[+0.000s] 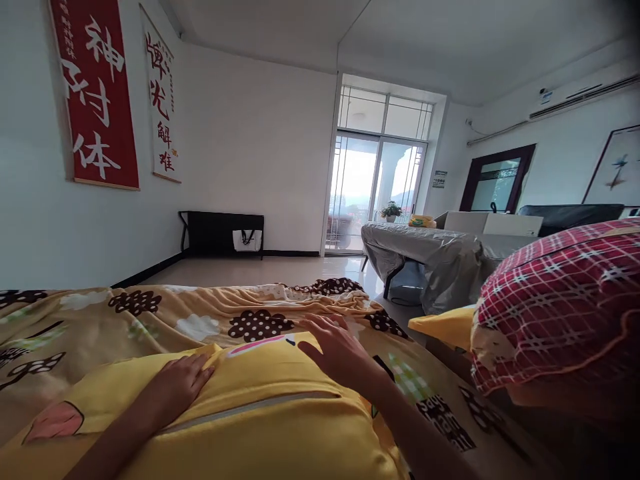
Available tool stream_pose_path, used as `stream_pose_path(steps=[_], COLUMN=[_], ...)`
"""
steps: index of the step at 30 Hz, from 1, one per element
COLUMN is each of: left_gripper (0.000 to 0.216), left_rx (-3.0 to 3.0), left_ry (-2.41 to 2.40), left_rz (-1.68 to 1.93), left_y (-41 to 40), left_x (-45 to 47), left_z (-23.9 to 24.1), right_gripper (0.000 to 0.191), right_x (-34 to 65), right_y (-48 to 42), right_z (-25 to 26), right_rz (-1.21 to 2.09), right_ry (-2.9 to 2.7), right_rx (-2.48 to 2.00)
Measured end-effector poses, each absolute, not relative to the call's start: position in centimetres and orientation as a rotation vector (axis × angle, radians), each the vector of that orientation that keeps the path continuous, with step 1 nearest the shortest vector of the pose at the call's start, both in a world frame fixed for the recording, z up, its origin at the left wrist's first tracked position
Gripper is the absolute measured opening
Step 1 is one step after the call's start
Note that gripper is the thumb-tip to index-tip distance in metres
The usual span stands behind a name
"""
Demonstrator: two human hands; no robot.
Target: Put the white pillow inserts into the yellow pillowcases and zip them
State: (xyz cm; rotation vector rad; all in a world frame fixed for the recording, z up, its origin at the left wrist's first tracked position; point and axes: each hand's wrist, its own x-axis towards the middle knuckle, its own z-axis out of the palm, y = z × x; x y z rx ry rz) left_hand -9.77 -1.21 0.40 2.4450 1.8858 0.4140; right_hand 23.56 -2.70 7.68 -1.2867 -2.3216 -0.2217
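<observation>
A yellow pillow [260, 380] lies in front of me on a tan patterned blanket [200, 313]. A long pale zipper line [240, 413] runs across its upper face. Pink and dark printed marks show at its far edge and left corner. My left hand [187, 380] rests flat on the left part of the pillow, beyond the zipper's left end. Over the far right edge is my right hand [337, 347], fingers stretched out and thumb apart, with nothing visible in it. Whether its palm presses on the cloth cannot be made out. The forearms cover parts of the pillow.
Red plaid pillows or cushions [560, 293] are piled at the right, with a yellow corner [443, 327] sticking out. Beyond the blanket stands a plastic-covered table [425, 243] bearing a potted plant [391, 211]. A black low stand [210, 233] is against the far wall.
</observation>
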Motion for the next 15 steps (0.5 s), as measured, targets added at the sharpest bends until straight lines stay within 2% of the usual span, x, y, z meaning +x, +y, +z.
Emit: stream_pose_path(steps=[4, 7, 11, 15], left_gripper=[0.054, 0.053, 0.052, 0.058], left_rx=[2.437, 2.431, 2.454, 2.675], left_ry=[1.923, 1.934, 1.877, 1.542], left_rz=[0.46, 0.515, 0.668, 0.871], left_y=[-1.6, -1.3, -1.4, -3.2], left_x=[-9.8, -10.3, -10.8, -10.3], left_z=[0.3, -0.3, -0.9, -1.0], right_gripper=[0.032, 0.034, 0.036, 0.055], right_x=[20.5, 20.7, 22.1, 23.0], right_y=[-0.6, -0.5, -2.6, -5.3], right_z=[2.4, 0.1, 1.5, 2.8], right_rz=[-0.001, 0.145, 0.124, 0.151], right_ry=[-2.17, -2.218, -2.266, -2.472], right_rx=[-1.573, -1.597, -1.646, -1.558])
